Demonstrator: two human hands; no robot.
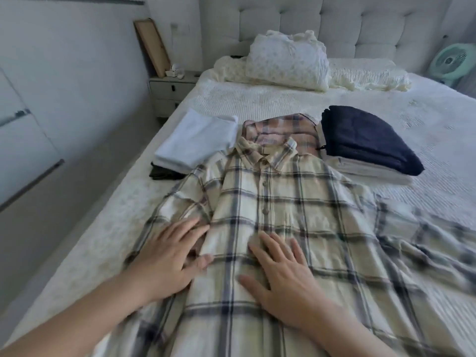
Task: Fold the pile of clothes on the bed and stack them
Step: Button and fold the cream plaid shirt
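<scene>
A cream plaid button shirt (296, 202) lies spread face up on the bed (283, 99), collar pointing away from me. My left hand (167, 256) presses flat on its left side, where the sleeve is folded in. My right hand (280, 276) lies flat with straight fingers on the shirt's front near the button line. The right sleeve trails off to the right. Behind the collar sits a folded pink plaid shirt (283, 130). A folded pale blue garment (198, 140) lies on a dark one (162, 173) at the left. A folded navy garment (365, 140) tops a grey one (373, 173) at the right.
Pillows and a folded floral cover (288, 63) are piled at the tufted headboard (334, 19). A grey nightstand (170, 86) with a leaning frame stands left of the bed. A green fan (450, 60) sits at the far right. Floor runs along the bed's left edge.
</scene>
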